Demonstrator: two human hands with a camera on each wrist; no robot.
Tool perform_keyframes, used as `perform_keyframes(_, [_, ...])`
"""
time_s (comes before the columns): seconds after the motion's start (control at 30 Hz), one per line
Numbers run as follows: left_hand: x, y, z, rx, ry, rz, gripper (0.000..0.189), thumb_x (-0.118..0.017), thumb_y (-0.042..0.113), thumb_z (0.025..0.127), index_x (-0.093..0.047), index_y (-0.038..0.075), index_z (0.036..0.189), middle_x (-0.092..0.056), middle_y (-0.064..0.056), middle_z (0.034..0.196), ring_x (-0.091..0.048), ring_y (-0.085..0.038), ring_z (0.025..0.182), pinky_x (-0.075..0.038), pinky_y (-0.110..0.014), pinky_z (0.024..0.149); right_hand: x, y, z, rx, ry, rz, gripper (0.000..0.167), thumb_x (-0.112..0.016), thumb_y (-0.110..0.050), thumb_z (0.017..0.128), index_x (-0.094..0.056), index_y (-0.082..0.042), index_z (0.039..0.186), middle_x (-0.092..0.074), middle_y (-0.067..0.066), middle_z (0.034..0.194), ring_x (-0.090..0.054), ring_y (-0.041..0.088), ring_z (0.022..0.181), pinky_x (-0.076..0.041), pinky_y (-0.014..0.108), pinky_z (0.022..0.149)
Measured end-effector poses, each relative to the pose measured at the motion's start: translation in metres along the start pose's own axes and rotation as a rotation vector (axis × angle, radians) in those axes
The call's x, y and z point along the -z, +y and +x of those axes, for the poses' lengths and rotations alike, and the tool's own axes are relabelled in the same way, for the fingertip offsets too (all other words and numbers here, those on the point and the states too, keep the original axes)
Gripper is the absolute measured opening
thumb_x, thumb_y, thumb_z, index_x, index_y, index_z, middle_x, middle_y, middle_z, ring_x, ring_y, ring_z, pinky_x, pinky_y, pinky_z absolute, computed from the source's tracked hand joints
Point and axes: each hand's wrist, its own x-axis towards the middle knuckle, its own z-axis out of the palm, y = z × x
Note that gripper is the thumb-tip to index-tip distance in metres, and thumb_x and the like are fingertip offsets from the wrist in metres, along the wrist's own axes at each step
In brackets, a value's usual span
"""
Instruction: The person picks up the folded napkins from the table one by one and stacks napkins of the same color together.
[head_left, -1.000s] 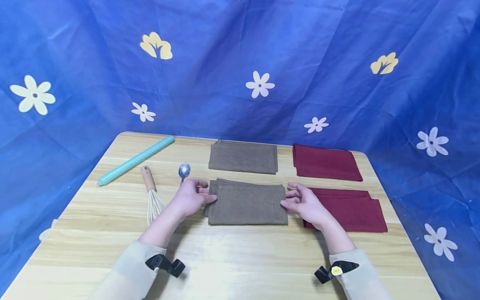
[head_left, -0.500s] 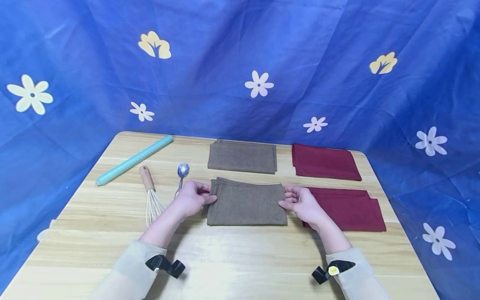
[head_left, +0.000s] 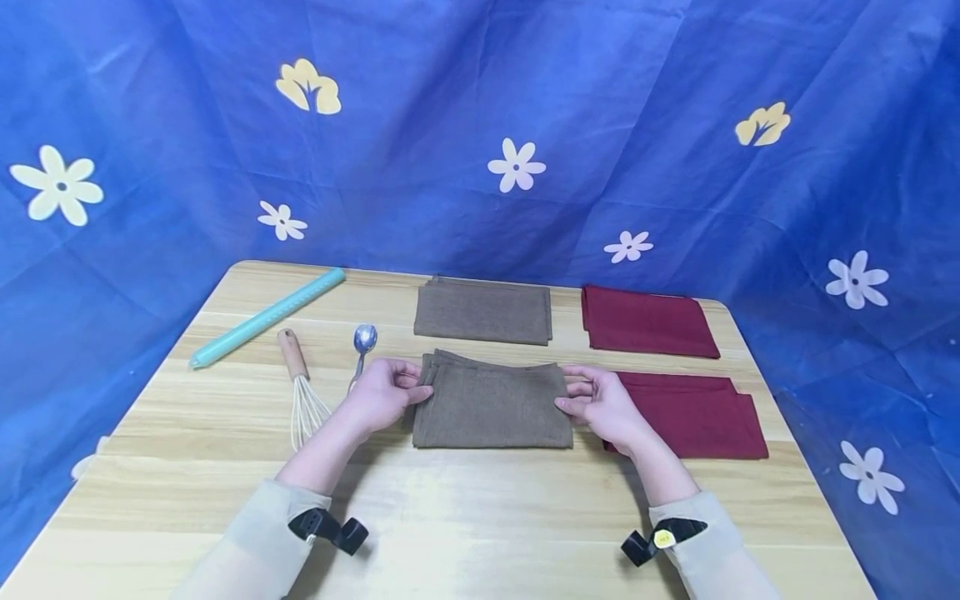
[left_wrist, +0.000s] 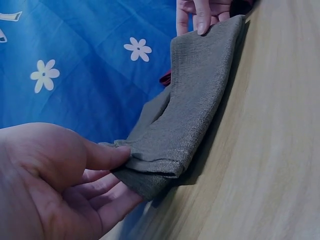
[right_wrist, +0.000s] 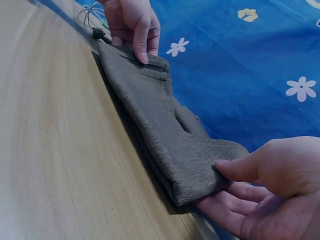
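A folded grey-brown cloth lies in front of me, held at both ends. My left hand pinches its left end, thumb on top and fingers beneath, as the left wrist view shows with the cloth between them. On the opposite end my right hand has the same grip; in the right wrist view its thumb presses the top of the cloth and the fingers lie underneath. The cloth's far edge sags in the middle between the raised ends. Its near edge stays low, close over the wooden table.
Behind lies another folded grey-brown cloth. Two folded dark red cloths, one at the back and one nearer, lie to the right. A turquoise rod, a whisk and a spoon are on the left. A blue curtain hangs behind.
The ends of the held cloth have risen slightly and its far edge now dips more in the middle. My right hand has shifted a little to the left with its end.
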Motion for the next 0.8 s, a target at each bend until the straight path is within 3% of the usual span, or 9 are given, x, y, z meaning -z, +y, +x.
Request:
perform_keyframes(0.23, [0.002, 0.003, -0.001, -0.019, 0.0, -0.051, 0.033, -0.082, 0.005, 0.091, -0.068, -0.011, 0.117, -0.069, -0.011, 0.096, -0.062, -0.019, 0.089, -0.057, -0.026, 0.07, 0.002, -0.003, 0.0, 0.021, 0.014, -0.012, 0.058, -0.076, 0.005, 0.093, -0.054, 0.006, 0.146, -0.07, 0.01, 0.096, -0.07, 0.016, 0.078, -0.064, 0.038, 0.066])
perform_keyframes(0.47, [0.009, 0.009, -0.001, -0.031, -0.007, -0.09, 0.042, -0.08, 0.004, 0.094, -0.064, -0.017, 0.126, -0.071, -0.025, 0.108, -0.067, -0.019, 0.083, -0.062, -0.03, 0.063, 0.006, -0.01, 0.002, 0.026, 0.021, -0.018, 0.058, -0.076, 0.004, 0.093, -0.054, 0.006, 0.147, -0.071, 0.011, 0.099, -0.071, 0.015, 0.078, -0.064, 0.037, 0.066])
perform_keyframes(0.6, [0.013, 0.013, 0.001, -0.051, -0.01, -0.08, 0.043, -0.081, 0.006, 0.094, -0.064, -0.016, 0.128, -0.072, -0.025, 0.109, -0.067, -0.018, 0.078, -0.061, -0.03, 0.061, 0.009, -0.015, 0.004, 0.041, 0.023, -0.002, 0.058, -0.076, 0.006, 0.093, -0.054, 0.006, 0.147, -0.073, 0.012, 0.099, -0.071, 0.013, 0.075, -0.063, 0.036, 0.064])
perform_keyframes(0.7, [0.015, 0.016, 0.002, -0.075, -0.008, -0.058, 0.043, -0.081, 0.008, 0.094, -0.065, -0.015, 0.128, -0.073, -0.023, 0.109, -0.069, -0.019, 0.081, -0.061, -0.029, 0.067, 0.013, -0.019, 0.007, 0.052, 0.027, 0.016, 0.059, -0.075, 0.008, 0.092, -0.053, 0.007, 0.147, -0.073, 0.011, 0.098, -0.07, 0.013, 0.072, -0.063, 0.037, 0.062])
perform_keyframes(0.8, [0.016, 0.019, 0.004, -0.098, 0.005, -0.028, 0.043, -0.081, 0.009, 0.095, -0.066, -0.014, 0.127, -0.073, -0.023, 0.11, -0.07, -0.026, 0.094, -0.061, -0.035, 0.082, 0.016, -0.022, 0.009, 0.061, 0.026, 0.018, 0.059, -0.076, 0.007, 0.092, -0.052, 0.007, 0.147, -0.073, 0.01, 0.098, -0.069, 0.013, 0.071, -0.063, 0.039, 0.062])
